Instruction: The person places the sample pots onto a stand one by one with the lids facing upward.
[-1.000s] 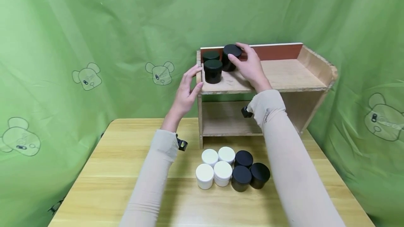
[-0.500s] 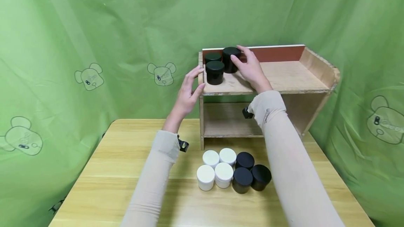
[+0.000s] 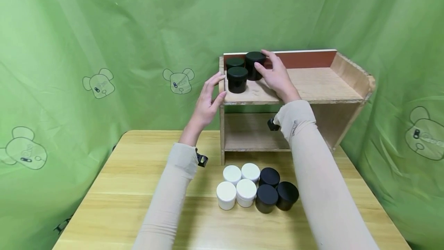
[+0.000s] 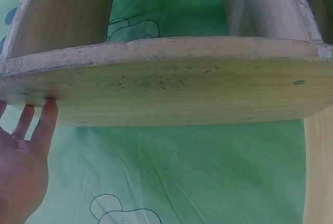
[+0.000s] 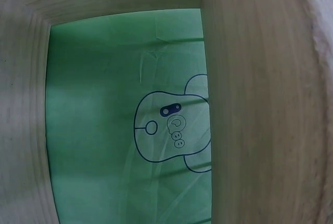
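Head view shows the right hand (image 3: 277, 76) on the top board of a small two-level wooden shelf (image 3: 312, 84), its fingers (image 3: 261, 66) curled against the side of a round black lidded jar (image 3: 254, 65) standing upright near the shelf's back left corner; two more black jars (image 3: 237, 79) stand just beside it, touching or nearly so; the left hand (image 3: 206, 101) rests at the shelf's left edge, fingers straight and holding nothing; left wrist view shows those fingertips (image 4: 48, 110) touching the board's rim; on the pale wooden counter (image 3: 121, 188) below sit four white jars (image 3: 237, 185) and three black jars (image 3: 274, 194), clustered together.
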A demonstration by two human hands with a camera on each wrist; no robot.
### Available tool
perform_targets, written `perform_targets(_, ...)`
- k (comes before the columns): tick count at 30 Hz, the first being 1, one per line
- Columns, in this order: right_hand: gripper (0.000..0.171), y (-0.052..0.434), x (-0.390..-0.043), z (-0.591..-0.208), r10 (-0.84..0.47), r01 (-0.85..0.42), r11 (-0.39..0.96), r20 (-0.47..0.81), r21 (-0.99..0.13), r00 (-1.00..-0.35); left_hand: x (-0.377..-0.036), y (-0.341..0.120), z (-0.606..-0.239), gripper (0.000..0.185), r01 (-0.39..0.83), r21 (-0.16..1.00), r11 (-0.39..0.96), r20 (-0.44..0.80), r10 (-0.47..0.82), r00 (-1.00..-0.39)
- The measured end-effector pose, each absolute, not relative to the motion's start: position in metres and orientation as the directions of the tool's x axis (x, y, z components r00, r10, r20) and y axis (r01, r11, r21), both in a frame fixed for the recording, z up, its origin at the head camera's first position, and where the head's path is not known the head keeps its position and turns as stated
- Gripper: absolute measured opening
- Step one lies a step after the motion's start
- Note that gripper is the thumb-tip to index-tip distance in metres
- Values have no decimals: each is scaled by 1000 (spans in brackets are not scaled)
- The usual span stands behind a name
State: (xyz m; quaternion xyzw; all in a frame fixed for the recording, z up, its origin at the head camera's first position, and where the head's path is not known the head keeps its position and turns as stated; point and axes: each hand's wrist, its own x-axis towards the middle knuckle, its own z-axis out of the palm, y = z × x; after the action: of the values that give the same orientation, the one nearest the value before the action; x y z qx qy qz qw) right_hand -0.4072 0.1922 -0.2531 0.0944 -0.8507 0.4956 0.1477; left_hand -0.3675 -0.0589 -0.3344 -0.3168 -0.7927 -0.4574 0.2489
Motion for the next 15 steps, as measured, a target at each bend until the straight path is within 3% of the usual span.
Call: perform_targets(15, 79, 192, -400, -251, -72, -320, 521, 333, -791, -940, -366, -58, -334, 51, 731, 574, 369, 689, 265, -675)
